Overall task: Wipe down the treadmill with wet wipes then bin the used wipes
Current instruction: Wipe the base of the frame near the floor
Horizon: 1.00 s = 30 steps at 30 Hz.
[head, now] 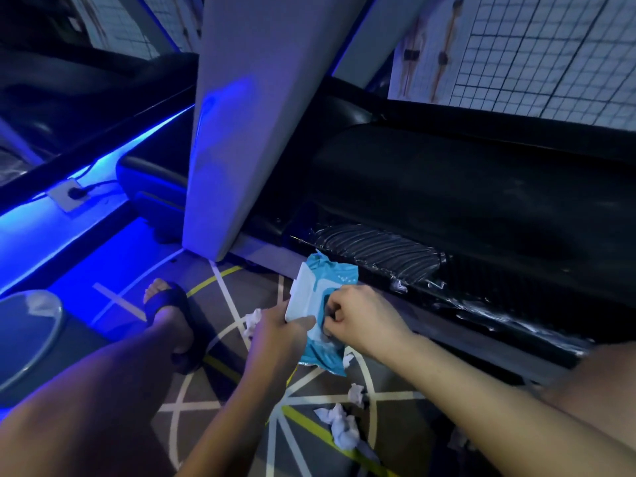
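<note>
A blue wet-wipe pack (330, 280) with its white lid flipped open is held above the floor beside the treadmill (464, 197). My left hand (278, 328) grips the pack by the lid side. My right hand (361, 318) pinches a white wipe at the pack's opening, fingers curled in. The treadmill's black side rail and deck run to the right, streaked with moisture. Its grey upright post (241, 132) rises just left of the pack. Several crumpled used wipes (339, 425) lie on the floor below my hands.
A round bin (24, 339) with a bag liner stands at the far left. My foot in a black sandal (172, 311) rests on the patterned floor. A wall socket with a plug (70, 196) sits by the blue-lit strip.
</note>
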Motion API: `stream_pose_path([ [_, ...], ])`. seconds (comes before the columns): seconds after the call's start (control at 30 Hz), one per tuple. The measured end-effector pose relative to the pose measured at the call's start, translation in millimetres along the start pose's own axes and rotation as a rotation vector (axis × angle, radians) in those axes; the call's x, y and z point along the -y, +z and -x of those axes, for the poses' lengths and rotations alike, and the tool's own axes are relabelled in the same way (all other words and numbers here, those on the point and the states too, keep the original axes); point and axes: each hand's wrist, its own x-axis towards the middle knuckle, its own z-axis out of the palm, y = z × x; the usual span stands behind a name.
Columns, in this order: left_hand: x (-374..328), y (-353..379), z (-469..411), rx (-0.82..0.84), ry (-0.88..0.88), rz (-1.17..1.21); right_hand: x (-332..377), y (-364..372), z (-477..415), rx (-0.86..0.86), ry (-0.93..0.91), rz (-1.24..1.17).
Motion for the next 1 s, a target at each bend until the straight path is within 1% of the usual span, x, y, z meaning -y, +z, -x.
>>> stream_pose_path([
  [0.1,8,-1,-3,0.029,0.031,-0.038,0,5,-1,0.006,0.018,0.005],
  [0.23,15,-4,-11,0.019,0.041,-0.08,3,15,-5,0.018,0.001,0.035],
  [0.3,17,-6,-14,0.006,0.03,-0.063,5,16,-7,0.025,0.001,0.043],
  [0.37,20,-7,-16,0.001,0.019,-0.05,5,16,-9,0.044,0.027,-0.003],
  [0.57,27,-11,-26,-0.012,0.037,-0.06,3,15,-18,0.182,0.157,-0.368],
  [0.7,28,-11,-32,-0.056,0.046,-0.014,-4,-1,-22,0.276,0.188,-0.605],
  [0.77,28,-10,-36,-0.049,0.086,-0.029,-7,-12,-22,0.285,0.214,-0.783],
  [0.87,27,-9,-35,-0.049,0.188,-0.179,-8,-24,-21,0.274,0.286,-1.028],
  [1.0,23,-8,-28,-0.049,0.242,-0.217,-14,-32,-23,0.231,0.375,-1.341],
])
